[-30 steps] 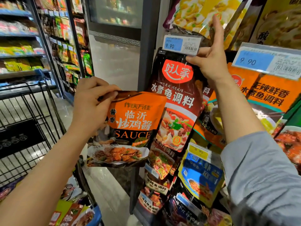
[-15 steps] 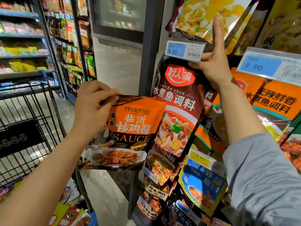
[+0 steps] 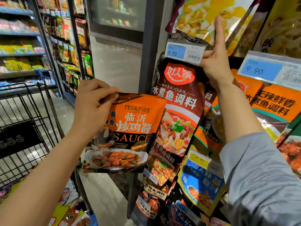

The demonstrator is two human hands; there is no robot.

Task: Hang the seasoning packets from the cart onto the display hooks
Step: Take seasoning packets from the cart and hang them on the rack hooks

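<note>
— At the top corner of the orange sauce packet (image 3: 130, 128), what is the grip doing?

— The left hand (image 3: 92, 105) pinches that corner between thumb and curled fingers, so the packet hangs below it, label facing out, just in front of the dark red packet (image 3: 177, 111) on the rack.

— And the other grip?

— The right hand (image 3: 215, 62) is raised higher, against the top of the dark red packet. Its forefinger points straight up along a yellow packet (image 3: 203, 13) above, while the other fingers curl at the edge of a blue price tag (image 3: 184, 52). Whether they hold the tag or the hook behind it, I cannot tell.

— What else hangs there?

— More orange packets (image 3: 273, 103) to the right under a second price tag (image 3: 267, 69), and a blue packet (image 3: 202, 185) lower down with a yellow tag (image 3: 199, 159).

— The cart?

— The black wire cart (image 3: 24, 128) stands at the left, with more packets (image 3: 71, 214) near its lower end. Store shelves (image 3: 21, 54) run behind it.
</note>
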